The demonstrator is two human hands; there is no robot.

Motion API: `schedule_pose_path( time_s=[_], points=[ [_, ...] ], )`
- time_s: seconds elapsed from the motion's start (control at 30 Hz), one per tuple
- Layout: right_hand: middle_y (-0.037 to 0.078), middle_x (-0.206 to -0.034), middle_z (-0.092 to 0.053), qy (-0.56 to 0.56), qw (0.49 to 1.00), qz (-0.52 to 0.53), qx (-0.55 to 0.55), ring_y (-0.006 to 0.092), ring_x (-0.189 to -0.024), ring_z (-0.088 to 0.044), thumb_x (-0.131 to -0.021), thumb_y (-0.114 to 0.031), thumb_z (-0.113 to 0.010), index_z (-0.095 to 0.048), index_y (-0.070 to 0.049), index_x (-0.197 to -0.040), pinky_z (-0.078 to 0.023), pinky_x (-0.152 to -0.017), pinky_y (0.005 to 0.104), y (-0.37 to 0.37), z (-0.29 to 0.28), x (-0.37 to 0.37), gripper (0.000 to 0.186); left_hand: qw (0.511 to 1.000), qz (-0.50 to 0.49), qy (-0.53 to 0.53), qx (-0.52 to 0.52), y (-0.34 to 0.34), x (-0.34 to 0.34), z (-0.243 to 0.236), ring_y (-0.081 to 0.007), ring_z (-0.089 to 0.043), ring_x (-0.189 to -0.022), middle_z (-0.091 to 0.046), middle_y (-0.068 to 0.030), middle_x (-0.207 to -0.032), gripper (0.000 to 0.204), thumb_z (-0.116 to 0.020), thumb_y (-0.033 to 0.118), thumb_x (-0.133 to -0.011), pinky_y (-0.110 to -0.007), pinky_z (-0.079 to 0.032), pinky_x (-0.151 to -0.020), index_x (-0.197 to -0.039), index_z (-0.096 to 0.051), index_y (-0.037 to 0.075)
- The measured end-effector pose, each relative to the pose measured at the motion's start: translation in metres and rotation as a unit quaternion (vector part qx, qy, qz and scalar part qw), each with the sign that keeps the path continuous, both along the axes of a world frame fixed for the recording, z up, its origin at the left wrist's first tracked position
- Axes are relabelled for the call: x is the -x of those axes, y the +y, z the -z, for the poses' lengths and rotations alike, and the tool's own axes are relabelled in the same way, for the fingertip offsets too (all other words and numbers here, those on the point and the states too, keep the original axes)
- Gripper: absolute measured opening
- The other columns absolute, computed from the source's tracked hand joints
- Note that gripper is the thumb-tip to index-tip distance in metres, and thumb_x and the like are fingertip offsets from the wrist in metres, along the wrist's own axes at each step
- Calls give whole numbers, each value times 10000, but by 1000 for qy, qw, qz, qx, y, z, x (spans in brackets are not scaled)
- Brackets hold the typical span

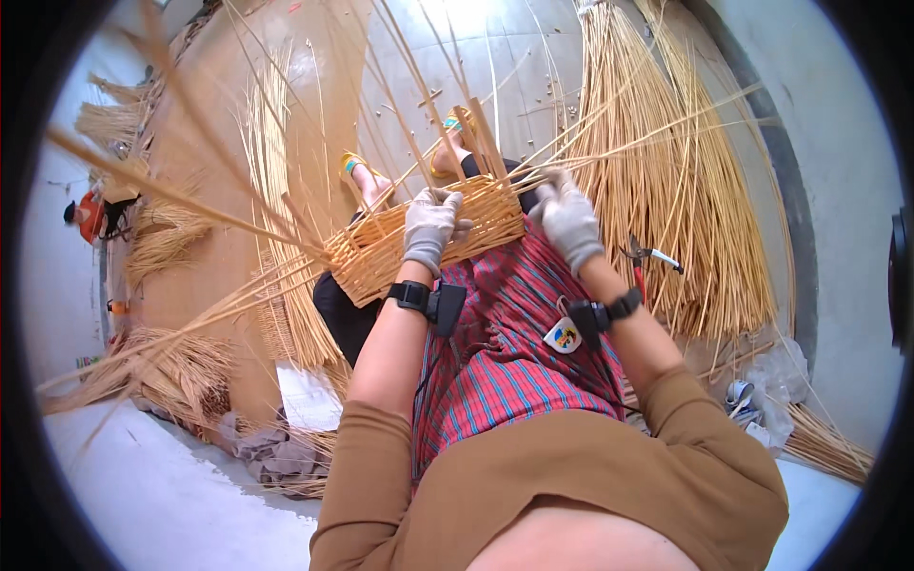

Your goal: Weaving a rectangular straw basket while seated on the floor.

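A half-woven wicker basket (pixel 367 259), long and box-shaped, lies tilted across my lap. Long stakes rise from it, and loose strands stick out at both ends. My left hand (pixel 433 226), in a pale work glove, grips its upper edge near the middle, thumb and fingers closed over the weave. At the basket's right end, my gloved right hand (pixel 568 221) has its fingers curled around a wicker strand; they are slightly blurred by motion. Flat wooden slats (pixel 486 138) stand up at the basket's far right corner.
Large bundles of wicker canes (pixel 657 181) lie to the right, with pruning shears (pixel 650 255) on their near end. Another cane bundle (pixel 274 124) lies to the left. Heaped canes (pixel 181 371) and a plastic bag (pixel 779 376) lie nearer. Another person (pixel 92 215) is far left.
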State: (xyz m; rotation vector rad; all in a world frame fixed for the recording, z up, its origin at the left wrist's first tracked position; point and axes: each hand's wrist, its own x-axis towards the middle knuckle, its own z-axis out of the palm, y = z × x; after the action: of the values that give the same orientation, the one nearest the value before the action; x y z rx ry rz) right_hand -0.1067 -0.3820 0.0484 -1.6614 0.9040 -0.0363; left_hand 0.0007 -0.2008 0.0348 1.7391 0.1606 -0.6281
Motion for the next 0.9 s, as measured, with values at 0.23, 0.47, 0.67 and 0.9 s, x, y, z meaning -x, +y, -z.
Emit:
schedule_pose_path(
  time_s=[0.23, 0.47, 0.67, 0.9],
  points=[
    [291, -1162, -662, -51, 948, -206, 235, 413, -1082, -654, -950, -284, -638, -465, -57, -1444, -522, -941, 466, 70, 3, -22, 571, 957, 24, -286, 45, 81, 49, -3, -195, -630, -1096, -630, -109, -1241, 489, -710, 29, -900, -314, -522, -937, -1352, -522, 40],
    [305, -1424, -493, -377, 837, -397, 4, 405, -1362, -478, -858, -336, -740, -373, 57, -1488, -358, -1157, 467, 226, -59, -24, 829, 941, -185, -271, -79, 212, 45, 23, -201, -608, -1005, -632, -98, -1133, 503, -756, 178, -871, -328, -487, -906, -1296, -530, 32],
    [184, -1477, -496, -358, 629, -449, 523, 344, -1349, -484, -915, -493, -578, -454, -221, -1493, -308, -1061, 709, 343, -32, -30, 650, 958, -121, -182, -184, 217, 45, -25, -265, -544, -1201, -598, -123, -1307, 594, -692, 412, -907, -361, -395, -1059, -1381, -536, 90],
    [44, -1008, -697, -464, 706, -424, 325, 280, -890, -708, -865, -353, -647, -626, -222, -1231, -569, -700, 449, 268, -103, -57, 389, 935, 83, -252, -237, 224, 17, 3, -257, -575, -1216, -611, -129, -1360, 590, -717, 403, -894, -371, -409, -1092, -1359, -581, 67]
  ],
)
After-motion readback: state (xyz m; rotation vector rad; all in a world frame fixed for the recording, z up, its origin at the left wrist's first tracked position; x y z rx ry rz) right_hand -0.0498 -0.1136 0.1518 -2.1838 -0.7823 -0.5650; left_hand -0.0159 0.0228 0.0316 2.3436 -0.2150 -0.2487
